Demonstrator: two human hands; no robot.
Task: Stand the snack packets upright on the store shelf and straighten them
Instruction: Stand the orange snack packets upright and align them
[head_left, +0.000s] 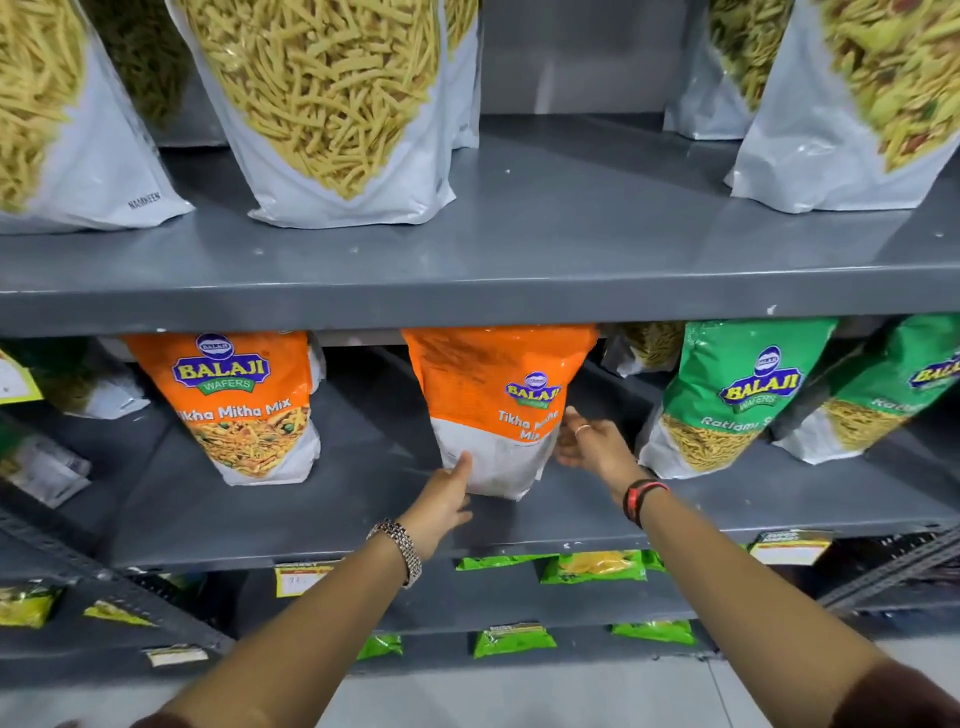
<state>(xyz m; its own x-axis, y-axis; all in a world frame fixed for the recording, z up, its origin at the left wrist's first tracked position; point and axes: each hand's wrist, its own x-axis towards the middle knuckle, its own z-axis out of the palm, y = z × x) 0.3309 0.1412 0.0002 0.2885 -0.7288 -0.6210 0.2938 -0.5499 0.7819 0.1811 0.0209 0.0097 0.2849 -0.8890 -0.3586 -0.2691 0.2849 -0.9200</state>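
Note:
An orange and white snack packet (493, 405) stands upright in the middle of the grey middle shelf (363, 525), its back panel turned partly toward me. My left hand (441, 501) grips its lower left corner, thumb on the white base. My right hand (589, 441) presses against its lower right side, fingers spread. A second orange packet (244, 405) stands upright to the left. Two green packets (727, 395) (883, 389) stand to the right, leaning slightly.
Large white packets of yellow sticks (332, 104) stand on the upper shelf (467, 291). Small green packets (592, 566) lie on lower shelves. Yellow price tags (298, 577) hang on the shelf edge. A clear packet (41, 467) lies flat at far left.

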